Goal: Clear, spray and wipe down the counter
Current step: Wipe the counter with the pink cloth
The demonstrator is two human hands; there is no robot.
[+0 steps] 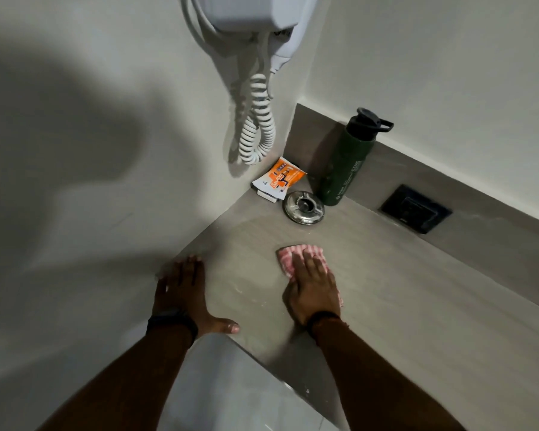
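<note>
The grey stone counter (402,300) runs from the wall corner toward the lower right. My right hand (313,290) presses flat on a pink and white striped cloth (288,256) lying on the counter's middle. My left hand (184,293) rests flat with fingers spread at the counter's left edge, against the wall, and holds nothing. In the far corner stand a dark green water bottle (344,169), a round metal ashtray (303,207) and an orange and white soap packet (279,178) on a small white box.
A white wall-mounted hair dryer (249,14) with a coiled cord (257,129) hangs above the corner. A black wall socket (416,209) sits in the backsplash at right. Pale floor tiles (231,384) show below the counter's front edge.
</note>
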